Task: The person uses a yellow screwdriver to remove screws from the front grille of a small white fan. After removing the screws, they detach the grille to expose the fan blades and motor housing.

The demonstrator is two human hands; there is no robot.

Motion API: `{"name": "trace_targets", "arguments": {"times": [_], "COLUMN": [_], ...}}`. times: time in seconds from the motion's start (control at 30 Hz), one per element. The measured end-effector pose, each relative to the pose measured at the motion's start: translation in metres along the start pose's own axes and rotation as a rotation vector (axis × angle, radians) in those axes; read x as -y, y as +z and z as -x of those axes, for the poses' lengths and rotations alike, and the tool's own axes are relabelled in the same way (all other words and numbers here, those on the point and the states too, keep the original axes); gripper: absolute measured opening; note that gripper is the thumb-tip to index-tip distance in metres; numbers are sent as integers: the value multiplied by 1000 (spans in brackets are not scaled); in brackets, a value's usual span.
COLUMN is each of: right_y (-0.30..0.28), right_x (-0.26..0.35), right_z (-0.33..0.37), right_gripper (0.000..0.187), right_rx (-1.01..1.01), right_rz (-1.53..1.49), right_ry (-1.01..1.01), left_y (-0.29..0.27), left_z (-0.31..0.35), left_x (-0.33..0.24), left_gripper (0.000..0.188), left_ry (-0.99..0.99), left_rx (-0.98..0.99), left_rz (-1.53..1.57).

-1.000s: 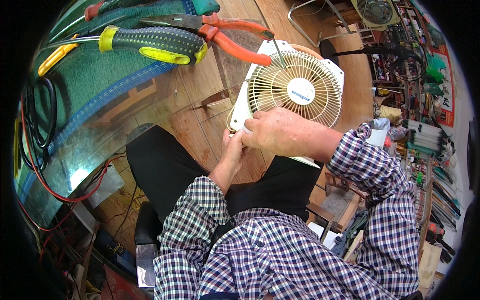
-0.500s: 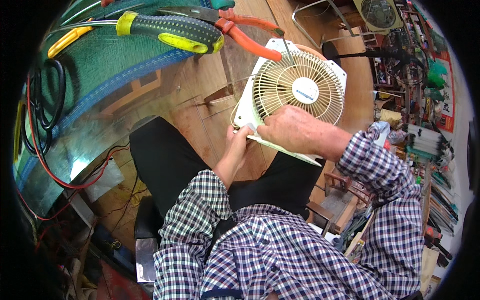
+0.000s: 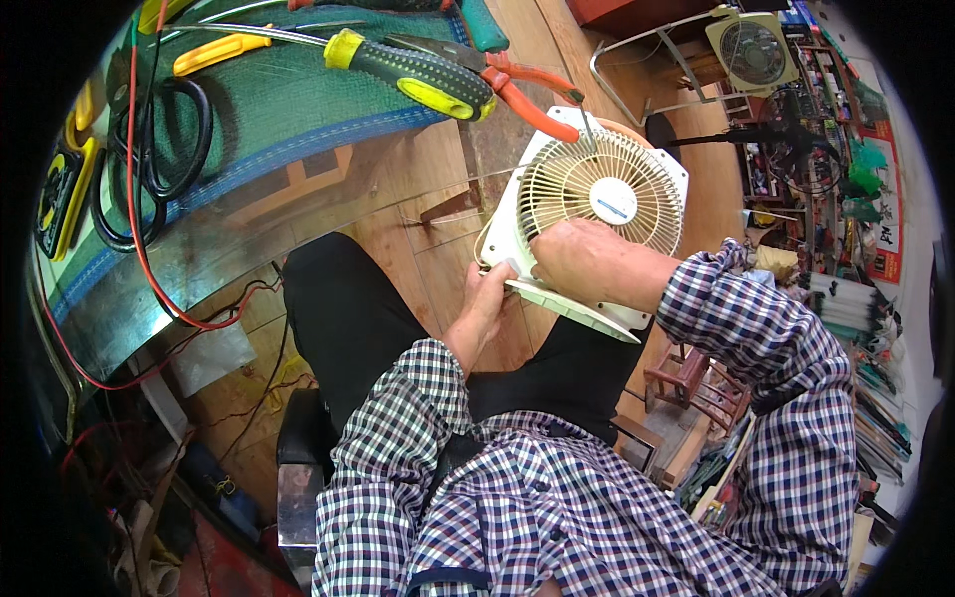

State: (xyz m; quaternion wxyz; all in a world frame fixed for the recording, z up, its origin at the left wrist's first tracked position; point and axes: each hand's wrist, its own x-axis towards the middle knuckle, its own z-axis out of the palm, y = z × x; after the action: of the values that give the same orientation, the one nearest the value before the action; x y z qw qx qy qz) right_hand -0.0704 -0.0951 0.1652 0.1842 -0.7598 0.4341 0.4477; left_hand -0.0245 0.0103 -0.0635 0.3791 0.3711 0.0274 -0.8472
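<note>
A box-type electric fan with a white square frame (image 3: 509, 211) and a yellowed round grille (image 3: 652, 189) stands tilted just beyond my knees. My left hand (image 3: 482, 303) is closed on its near left corner, thumb on top. Lower on the grille rests my right hand (image 3: 589, 254), curled into a fist close to that corner; its fingertips and anything in them are hidden. Below my right wrist, a pale flat panel (image 3: 575, 312) sticks out along the fan's near edge, and I cannot tell whether it is loose.
On the glass-edged bench (image 3: 259, 224) at the left lie a yellow-and-black screwdriver (image 3: 423, 82), red-handled pliers (image 3: 527, 99), black-handled scissors (image 3: 184, 159) and a red wire (image 3: 149, 269). The pliers overhang the fan's far corner. Cluttered shelves (image 3: 846, 279) and another fan (image 3: 751, 52) stand at the right.
The view has shifted, so the bench tools sit farther right and lower. The near panel shows more of its face below the fan. Both hands remain at the same corner.
</note>
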Motion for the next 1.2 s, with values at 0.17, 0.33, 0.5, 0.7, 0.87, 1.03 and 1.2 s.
{"name": "trace_targets", "arguments": {"times": [0.17, 0.33, 0.5, 0.7, 0.87, 1.03, 1.2], "right_y": [-3, 4, 6, 3, -8, -7, -9], "right_x": [9, 0, -19, -14, 3, 6, 15], "right_z": [8, 10, 4, -2, -4, -8, -4], "right_gripper": [21, 15, 12, 11, 25, 30, 22], "right_rx": [36, 8, -56, -103, 91, 144, 180], "right_rz": [122, 26, 249, 484, 32, -102, 174], "right_ry": [-76, -182, -468, -636, -174, 100, -116], "left_y": [3, 4, 3, 8, 1, 2, 11], "left_z": [3, 1, -1, 6, -1, 0, 3], "left_x": [1, 4, 0, -3, -2, 0, -1], "left_gripper": [59, 56, 53, 49, 50, 63, 54], "left_ry": [13, 27, 28, 51, -3, -12, 12], "left_rx": [-3, -3, -1, -14, -9, 10, -30], "left_rz": [57, 62, 67, 78, 10, -5, 62]}}
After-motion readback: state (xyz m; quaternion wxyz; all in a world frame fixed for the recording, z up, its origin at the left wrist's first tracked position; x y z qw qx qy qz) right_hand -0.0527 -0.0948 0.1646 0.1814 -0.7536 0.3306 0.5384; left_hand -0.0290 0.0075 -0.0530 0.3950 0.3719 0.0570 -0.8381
